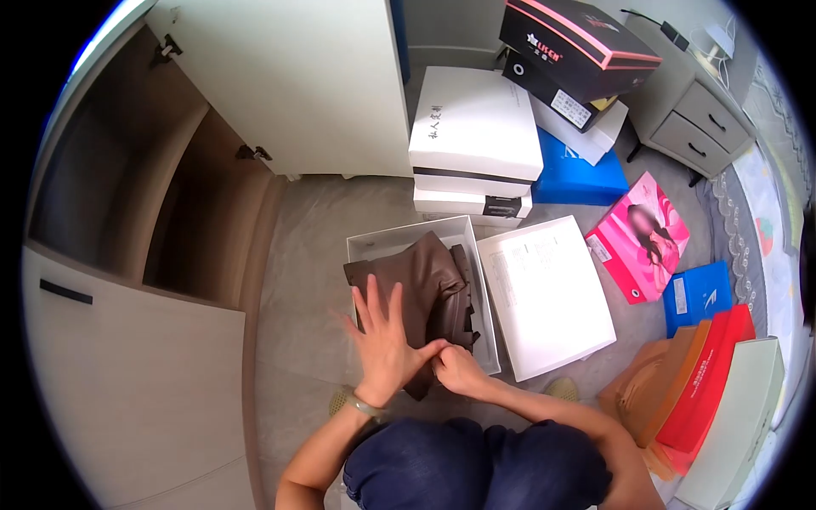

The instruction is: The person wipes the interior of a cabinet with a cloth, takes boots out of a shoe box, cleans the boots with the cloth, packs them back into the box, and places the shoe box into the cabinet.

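A brown leather-like item (408,280), soft and folded, lies in an open white box (361,244); its exact kind is unclear. Part of it hangs over the box's near edge. Spread flat above its left side is my left hand (384,344), fingers apart, a pale bangle (364,406) round the wrist. My right hand (459,371) is closed at the near edge of the item, its fingers meeting my left thumb. What those fingers pinch, if anything, is hidden. Right of the box lies a white lid (551,297).
White boxes (476,127), black boxes (578,42) and a blue box (578,174) are stacked behind. A pink box (643,234) and several coloured boxes (701,391) stand right. An open cabinet (200,212) is left; a grey nightstand (693,110) stands back right.
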{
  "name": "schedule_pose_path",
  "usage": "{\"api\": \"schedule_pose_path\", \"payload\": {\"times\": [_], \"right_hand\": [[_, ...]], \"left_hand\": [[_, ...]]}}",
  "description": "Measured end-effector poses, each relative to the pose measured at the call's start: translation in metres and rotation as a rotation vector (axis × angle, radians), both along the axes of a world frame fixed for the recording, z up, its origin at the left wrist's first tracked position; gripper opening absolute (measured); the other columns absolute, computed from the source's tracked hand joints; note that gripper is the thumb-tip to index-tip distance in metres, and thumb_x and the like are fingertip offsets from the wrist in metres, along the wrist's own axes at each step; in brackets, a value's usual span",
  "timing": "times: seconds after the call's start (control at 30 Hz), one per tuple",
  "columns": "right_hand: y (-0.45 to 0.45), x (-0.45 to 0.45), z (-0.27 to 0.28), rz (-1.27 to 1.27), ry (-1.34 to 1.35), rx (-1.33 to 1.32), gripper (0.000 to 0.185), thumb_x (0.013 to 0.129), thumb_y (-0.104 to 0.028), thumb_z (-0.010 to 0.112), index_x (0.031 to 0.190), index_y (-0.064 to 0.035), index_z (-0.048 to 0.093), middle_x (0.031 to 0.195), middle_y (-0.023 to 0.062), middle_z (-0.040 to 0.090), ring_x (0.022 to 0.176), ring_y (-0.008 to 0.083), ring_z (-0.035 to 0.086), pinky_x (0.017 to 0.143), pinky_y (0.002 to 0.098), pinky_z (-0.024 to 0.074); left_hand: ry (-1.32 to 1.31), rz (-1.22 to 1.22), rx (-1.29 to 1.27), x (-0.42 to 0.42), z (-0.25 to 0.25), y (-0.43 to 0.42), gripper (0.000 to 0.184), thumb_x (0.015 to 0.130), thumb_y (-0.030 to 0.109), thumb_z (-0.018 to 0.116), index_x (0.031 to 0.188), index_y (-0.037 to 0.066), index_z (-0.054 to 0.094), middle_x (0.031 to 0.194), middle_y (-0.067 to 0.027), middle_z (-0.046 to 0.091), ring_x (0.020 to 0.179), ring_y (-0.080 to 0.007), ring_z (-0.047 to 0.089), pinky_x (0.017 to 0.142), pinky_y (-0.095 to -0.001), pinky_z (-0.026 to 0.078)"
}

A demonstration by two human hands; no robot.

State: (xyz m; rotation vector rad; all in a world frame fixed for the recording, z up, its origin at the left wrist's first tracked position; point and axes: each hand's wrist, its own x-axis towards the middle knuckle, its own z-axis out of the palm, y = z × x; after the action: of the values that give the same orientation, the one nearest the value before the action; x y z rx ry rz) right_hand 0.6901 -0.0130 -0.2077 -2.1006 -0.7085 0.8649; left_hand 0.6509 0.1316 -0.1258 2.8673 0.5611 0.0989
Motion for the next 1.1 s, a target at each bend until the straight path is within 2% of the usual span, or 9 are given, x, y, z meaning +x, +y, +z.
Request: {"api": "schedule_pose_path", "payload": {"times": [0.07,0.1,0.23,0.37,0.6,0.8,0.9,0.97,1.1], "right_hand": [[-0.008,-0.009,-0.015,0.021,-0.060,0.068,0.023,0.084,-0.007,0.051,0.095,0.0102,0.062,0.100,0.0267,0.065,0.094,0.0436,0.062,0.085,0.0500,0.0487],[-0.012,-0.013,-0.018,0.089,-0.161,0.124,0.021,0.081,-0.004,0.050,0.093,0.0093,0.061,0.098,0.0260,0.064,0.095,0.0417,0.061,0.085,0.0479,0.0479],[-0.013,-0.017,-0.019,0.156,-0.303,0.168,0.018,0.079,-0.003,0.052,0.092,0.0048,0.062,0.095,0.0199,0.062,0.097,0.0362,0.057,0.089,0.0429,0.0454],[-0.020,-0.015,-0.025,0.345,-0.468,0.231,0.015,0.083,-0.007,0.055,0.094,-0.0003,0.064,0.091,0.0135,0.061,0.093,0.0304,0.056,0.087,0.0393,0.0462],[-0.027,-0.013,-0.028,0.318,-0.514,0.222,0.014,0.084,-0.009,0.057,0.093,-0.0017,0.065,0.088,0.0115,0.060,0.091,0.0290,0.056,0.085,0.0380,0.0466],[-0.028,-0.005,-0.022,0.265,-0.456,0.301,0.013,0.082,-0.005,0.059,0.091,-0.0021,0.067,0.083,0.0113,0.062,0.084,0.0294,0.059,0.079,0.0377,0.0495],[-0.037,0.011,0.007,-0.033,-0.455,0.482,0.018,0.079,0.003,0.060,0.094,-0.0029,0.068,0.082,0.0110,0.064,0.075,0.0289,0.062,0.068,0.0360,0.0519],[-0.046,0.032,0.022,-0.189,-0.600,0.473,0.018,0.079,0.004,0.059,0.093,-0.0016,0.068,0.080,0.0111,0.062,0.074,0.0277,0.061,0.067,0.0361,0.0508],[-0.087,0.047,0.021,-0.416,-0.478,0.330,0.020,0.082,0.002,0.054,0.100,-0.0003,0.063,0.086,0.0138,0.059,0.079,0.0269,0.060,0.072,0.0352,0.0477]], "left_hand": [[-0.045,-0.022,-0.219,-0.002,0.001,-0.002,0.111,0.056,0.040,0.090,0.145,0.007,0.033,0.155,-0.0242,0.011,0.144,-0.0505,0.005,0.108,-0.0616,0.030],[-0.134,-0.044,-0.334,-0.001,0.000,-0.001,0.107,0.052,0.018,0.091,0.144,0.011,0.036,0.155,-0.0233,0.011,0.143,-0.0515,0.005,0.110,-0.0579,0.031],[-0.186,-0.099,-0.457,0.008,-0.010,0.006,0.097,0.053,-0.001,0.078,0.142,0.021,0.043,0.157,-0.0233,0.007,0.144,-0.0504,0.007,0.113,-0.0534,0.031],[-0.187,-0.146,-0.336,0.016,-0.051,0.031,0.081,0.054,-0.002,0.076,0.130,0.017,0.059,0.160,-0.0170,0.009,0.147,-0.0412,0.010,0.112,-0.0509,0.032],[-0.138,-0.249,-0.407,0.014,-0.078,0.069,0.081,0.059,0.006,0.077,0.135,0.020,0.054,0.158,-0.0191,0.017,0.146,-0.0410,0.012,0.113,-0.0468,0.031],[-0.095,-0.225,0.004,-0.002,-0.078,0.041,0.094,0.067,0.031,0.083,0.147,0.015,0.036,0.157,-0.0207,0.018,0.145,-0.0389,0.018,0.117,-0.0501,0.020],[0.064,-0.347,0.111,-0.015,-0.083,0.033,0.099,0.073,0.054,0.072,0.152,0.013,0.028,0.159,-0.0198,0.014,0.146,-0.0375,0.016,0.117,-0.0506,0.018],[0.014,-0.317,0.117,-0.016,-0.082,0.035,0.100,0.073,0.055,0.072,0.152,0.012,0.028,0.159,-0.0198,0.015,0.146,-0.0371,0.016,0.117,-0.0499,0.017],[-0.040,-0.304,0.023,-0.030,-0.064,0.025,0.100,0.074,0.058,0.070,0.148,0.004,0.031,0.157,-0.0201,0.021,0.144,-0.0361,0.021,0.117,-0.0479,0.019]]}}
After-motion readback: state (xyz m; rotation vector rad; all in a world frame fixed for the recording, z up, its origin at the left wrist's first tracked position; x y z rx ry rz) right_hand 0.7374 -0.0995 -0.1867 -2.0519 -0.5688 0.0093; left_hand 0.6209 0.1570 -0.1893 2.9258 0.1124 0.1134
